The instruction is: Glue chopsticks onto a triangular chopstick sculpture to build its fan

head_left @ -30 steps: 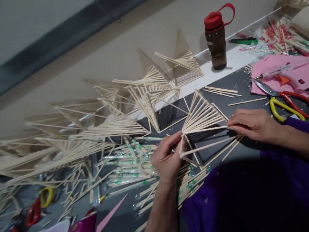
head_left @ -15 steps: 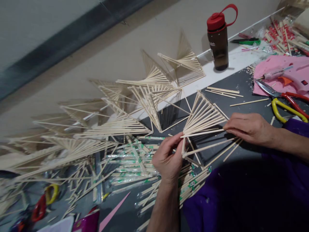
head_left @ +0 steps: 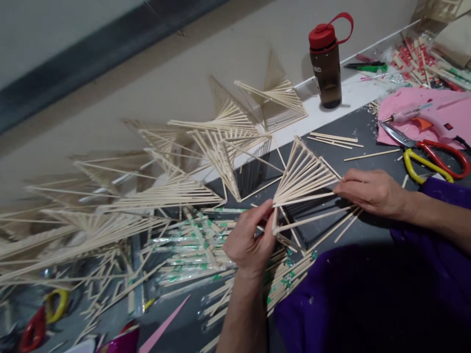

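A fan-shaped frame of wooden chopsticks [head_left: 307, 179] is held between my two hands above the dark table. My left hand [head_left: 252, 240] pinches its left corner, where the fanned sticks come together. My right hand [head_left: 371, 193] is closed on its right corner, at the end of the lowest stick of the fan. Fingertips of both hands are partly hidden by the frame or by each other. Just left of it stands another twisted chopstick frame [head_left: 230, 169]. Below my left hand lie chopsticks in clear green-printed wrappers [head_left: 191, 250].
More stick frames [head_left: 147, 201] line the wall at left. A brown bottle with a red lid [head_left: 327, 68] stands behind. At right are scissors [head_left: 427, 152] and a glue gun [head_left: 423, 117] on pink material. Loose sticks [head_left: 334, 139] lie before the bottle.
The whole view has shifted slightly, so things appear a little further left. Both hands keep the same hold on the chopstick frame.
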